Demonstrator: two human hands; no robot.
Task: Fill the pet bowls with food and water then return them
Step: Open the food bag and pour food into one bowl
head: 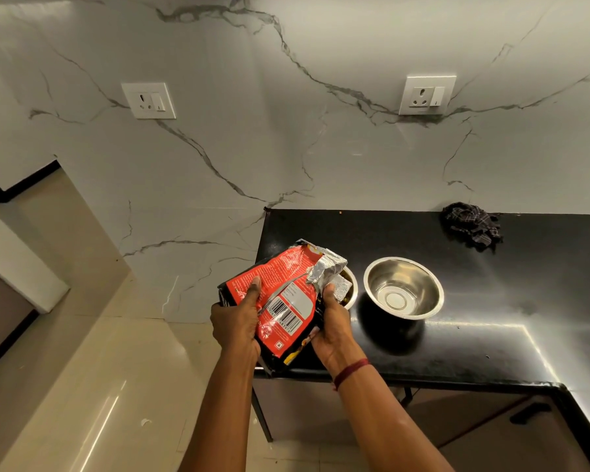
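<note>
A red and black pet food bag (283, 294) with a silver foil mouth is tilted over the left end of the black counter (474, 318). My left hand (235, 321) grips its lower left side and my right hand (334, 321) grips its right side near the mouth. The foil mouth hangs over a steel bowl (349, 287), mostly hidden behind the bag, with dark contents showing inside. A second steel bowl (403, 288) stands to its right, upright, with nothing visible in it.
A crumpled dark checked cloth (470, 224) lies at the counter's back by the marble wall. Two wall sockets (149, 100) (426, 95) sit above. Beige floor tiles (99, 386) spread to the left; cabinet doors with a dark handle (530, 412) are below the counter.
</note>
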